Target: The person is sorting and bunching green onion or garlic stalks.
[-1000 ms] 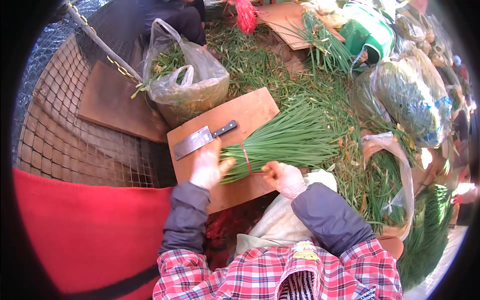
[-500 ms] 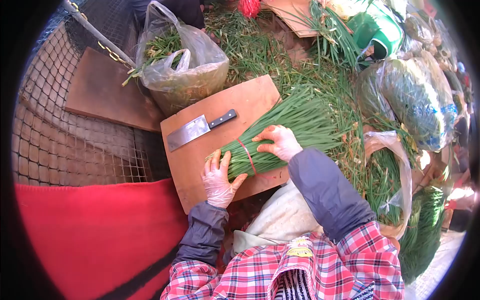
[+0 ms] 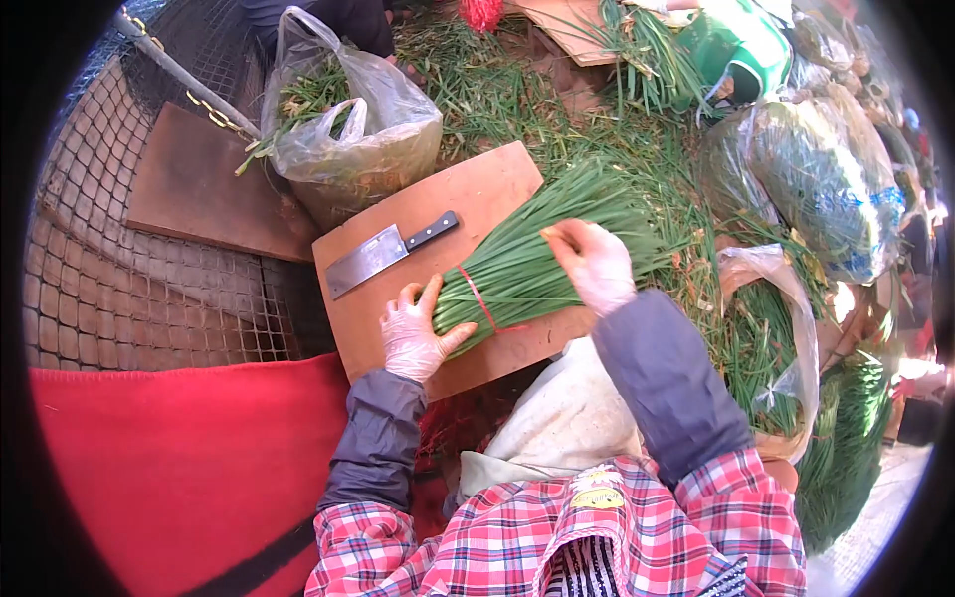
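Note:
On a brown cutting board (image 3: 487,179) lies a thick bundle of garlic chives (image 3: 542,244), tied with a red band (image 3: 479,298) near its stem end. My left hand (image 3: 413,338), in a clear glove, wraps thumb and fingers round that stem end at the left. Above the leafy part is my right hand (image 3: 597,267), gloved too, its fingers curled and pressed together; whether they hold anything is hidden. A cleaver (image 3: 370,262) with a black handle rests flat on the board, beyond the bundle.
A plastic bag of trimmings (image 3: 383,149) stands behind the board. Loose leaves (image 3: 557,129) litter the ground. Filled bags (image 3: 826,169) and an open bag of chives (image 3: 766,348) are at the right. Netting (image 3: 149,298) and a red cloth (image 3: 199,448) lie left. Another person's dark leg (image 3: 348,25) shows at the top.
My right hand has lifted off the chives near the band and moved right, its fingers closing together. My left hand stays at the stem end. The view has shifted slightly.

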`<state>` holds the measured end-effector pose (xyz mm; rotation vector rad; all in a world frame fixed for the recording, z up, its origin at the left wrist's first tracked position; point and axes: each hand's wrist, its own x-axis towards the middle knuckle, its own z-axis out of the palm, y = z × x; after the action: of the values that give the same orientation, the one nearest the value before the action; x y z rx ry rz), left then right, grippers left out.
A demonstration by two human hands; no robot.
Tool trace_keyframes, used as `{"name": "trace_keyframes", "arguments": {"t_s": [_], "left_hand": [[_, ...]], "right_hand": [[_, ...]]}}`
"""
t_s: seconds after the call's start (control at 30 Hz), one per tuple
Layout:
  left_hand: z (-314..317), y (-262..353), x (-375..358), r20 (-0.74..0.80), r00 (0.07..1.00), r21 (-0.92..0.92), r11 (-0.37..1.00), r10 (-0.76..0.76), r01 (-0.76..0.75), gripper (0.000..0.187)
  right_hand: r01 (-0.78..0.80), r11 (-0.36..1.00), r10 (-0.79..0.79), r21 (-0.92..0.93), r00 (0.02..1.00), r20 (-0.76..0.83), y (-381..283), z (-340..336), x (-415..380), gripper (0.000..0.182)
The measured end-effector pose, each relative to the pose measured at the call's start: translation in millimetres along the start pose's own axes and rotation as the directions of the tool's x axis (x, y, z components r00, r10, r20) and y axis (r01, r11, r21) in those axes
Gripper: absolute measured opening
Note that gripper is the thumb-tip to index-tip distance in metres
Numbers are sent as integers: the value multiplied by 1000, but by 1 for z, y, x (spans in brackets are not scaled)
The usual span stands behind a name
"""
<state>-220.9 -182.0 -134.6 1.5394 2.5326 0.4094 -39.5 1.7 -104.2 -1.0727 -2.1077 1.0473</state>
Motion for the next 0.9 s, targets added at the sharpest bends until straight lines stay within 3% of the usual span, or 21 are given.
{"name": "trace_keyframes", "arguments": {"t_s": [0.07,0.13,0.2,0.23,0.27,0.33,0.37,0.47,0.53,0.57,0.67,0.7,0.73,0.8,0.9], "left_hand": [[-1,-7,0,29,999,15,1000,19,-19,89],[-5,-17,0,39,998,53,998,42,-44,92],[-30,-14,0,169,985,163,986,-41,13,98],[-45,-12,0,217,973,200,979,-80,36,99],[-57,-13,-2,262,957,241,969,-124,59,100],[-68,-16,-5,197,980,183,983,-32,-5,103],[-71,-12,-6,170,985,178,981,44,-74,103],[-66,23,-2,172,971,213,956,167,-202,106],[-51,45,1,157,958,258,926,241,-275,107],[-35,44,4,169,963,176,955,208,-237,106],[-7,21,14,23,984,60,982,177,-178,105],[-2,18,14,101,991,38,995,86,-91,105],[0,20,11,98,992,72,994,77,-85,105],[0,27,7,100,993,147,986,70,-84,105],[-1,32,5,50,995,146,985,91,-97,106]], "right_hand": [[-121,961,199,-250,927,319,7,-18,-29,22],[-44,963,173,-267,859,482,15,-6,-62,29],[-69,990,114,-124,907,406,15,17,-83,32],[-298,951,224,77,844,488,15,29,-83,28],[-275,949,179,157,874,452,19,41,-85,26],[-223,923,100,312,925,366,20,57,-87,22],[-147,969,67,197,930,361,19,57,-85,18],[-6,987,-39,160,960,278,17,60,-83,19],[-53,928,-27,369,977,210,23,74,-82,18],[-69,881,-18,468,984,179,20,74,-80,17],[-458,726,271,513,876,399,3,52,-70,17],[-281,894,181,350,939,291,10,50,-63,16],[-35,940,18,338,998,54,7,50,-61,15],[165,980,-156,-107,983,94,2,42,-51,15],[284,871,-173,-400,941,292,7,48,-31,14]]}}
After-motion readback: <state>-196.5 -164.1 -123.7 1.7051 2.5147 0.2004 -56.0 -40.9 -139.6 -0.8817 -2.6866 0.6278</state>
